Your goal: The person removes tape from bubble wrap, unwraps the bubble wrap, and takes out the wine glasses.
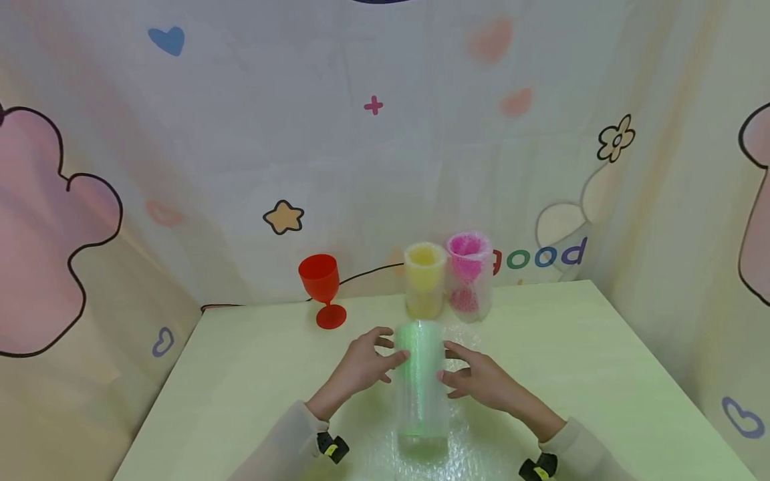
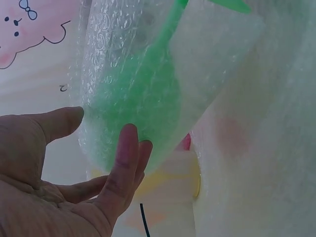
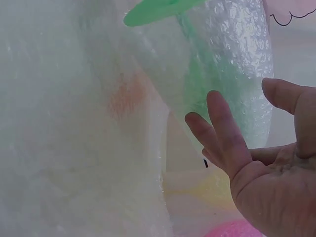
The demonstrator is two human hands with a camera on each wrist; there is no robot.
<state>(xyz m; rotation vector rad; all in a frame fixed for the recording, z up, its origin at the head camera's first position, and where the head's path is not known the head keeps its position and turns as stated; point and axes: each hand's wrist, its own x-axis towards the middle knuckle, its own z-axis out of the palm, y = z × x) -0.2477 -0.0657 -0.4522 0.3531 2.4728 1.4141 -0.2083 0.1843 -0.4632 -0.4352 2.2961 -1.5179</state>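
A green goblet (image 2: 133, 98) shows through a roll of bubble wrap (image 1: 421, 384) at the front middle of the table. In the wrist views its bowl and round foot can be made out inside the clear plastic. On the roll's left side is my left hand (image 1: 367, 361), the thumb lying over the edge and the loose fingers along the far side. My right hand (image 1: 479, 379) is at the opposite side, fingers spread and fingertips right at the wrap. Neither hand is curled round the roll.
Flat bubble wrap spreads over the table (image 1: 252, 414) under the roll. Toward the back stand a bare red goblet (image 1: 320, 280), a wrapped yellow goblet (image 1: 424, 284) and a wrapped pink goblet (image 1: 469, 267). Behind them hangs a printed curtain (image 1: 373, 167).
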